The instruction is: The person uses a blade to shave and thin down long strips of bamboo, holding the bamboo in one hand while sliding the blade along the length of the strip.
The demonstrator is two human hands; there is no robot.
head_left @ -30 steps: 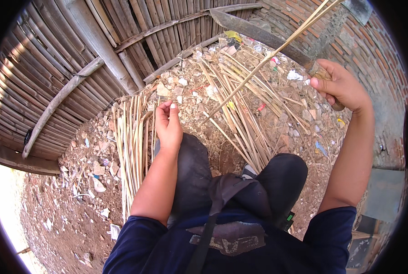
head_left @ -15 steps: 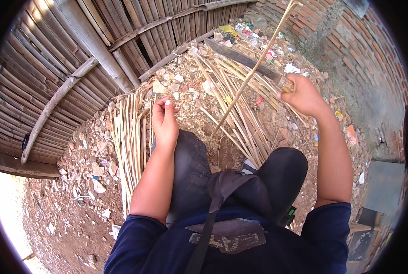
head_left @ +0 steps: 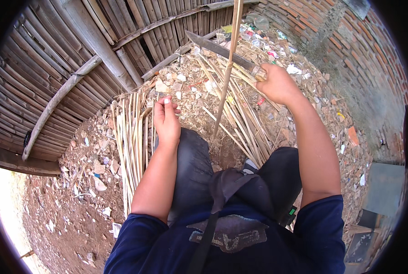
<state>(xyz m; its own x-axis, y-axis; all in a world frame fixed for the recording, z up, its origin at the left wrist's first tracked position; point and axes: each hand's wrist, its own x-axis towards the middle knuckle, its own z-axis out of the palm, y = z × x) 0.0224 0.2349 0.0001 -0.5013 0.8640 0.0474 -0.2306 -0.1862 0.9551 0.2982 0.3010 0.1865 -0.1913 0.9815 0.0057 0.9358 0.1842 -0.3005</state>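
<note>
In my right hand (head_left: 279, 84) is a machete, fingers closed round its handle, and its long dark blade (head_left: 213, 47) points to the upper left. A bamboo stick (head_left: 226, 82) stands nearly upright in front of me, its lower end at the ground between my knees. The stick crosses in front of the blade; whether they touch I cannot tell. Over my left knee, my left hand (head_left: 166, 119) is loosely curled with the thumb up, apart from the stick, and nothing shows in it.
Thin bamboo strips (head_left: 130, 146) lie in a bundle left of my left leg. Another pile of strips (head_left: 242, 109) spreads before my feet. A slatted bamboo wall (head_left: 39, 86) rises at left, a brick wall (head_left: 350, 50) at right. Rubble and litter (head_left: 99, 173) cover the soil.
My right hand and the machete have moved left. The stick has swung from leaning right to nearly upright. My left hand has hardly moved.
</note>
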